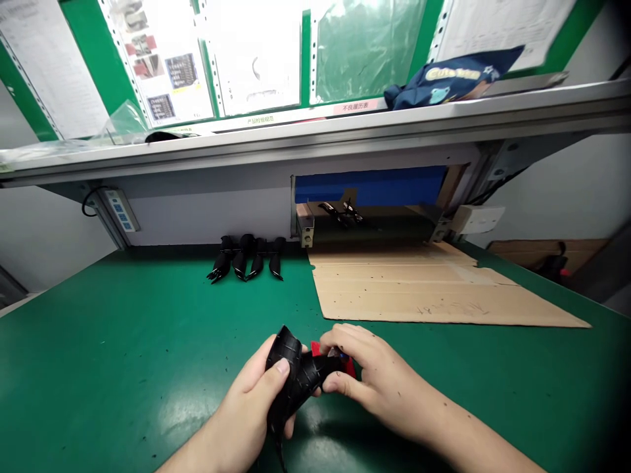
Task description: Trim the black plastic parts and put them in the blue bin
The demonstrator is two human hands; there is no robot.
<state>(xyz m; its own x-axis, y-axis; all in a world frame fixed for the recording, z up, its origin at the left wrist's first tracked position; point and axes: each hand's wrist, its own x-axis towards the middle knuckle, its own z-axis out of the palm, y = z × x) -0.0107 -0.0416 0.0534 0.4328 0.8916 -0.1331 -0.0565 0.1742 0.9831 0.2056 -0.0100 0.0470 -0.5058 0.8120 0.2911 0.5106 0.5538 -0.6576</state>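
- To the left of the left hand (251, 394), the green tabletop (113, 355) gives wide free room.
- The black piece (286, 378) fills the gap between that hand and the right hand (369, 374).
- Ahead, four black parts (246, 259) in a row block a straight reach to the back panel (211, 203).
- The cardboard sheet (389, 286) lies flat, so a hand could pass over it.
- Beyond, a blue panel (389, 186) and metal bracket (307, 233) narrow the opening.
- The shelf (246, 154) limits height at the rear.
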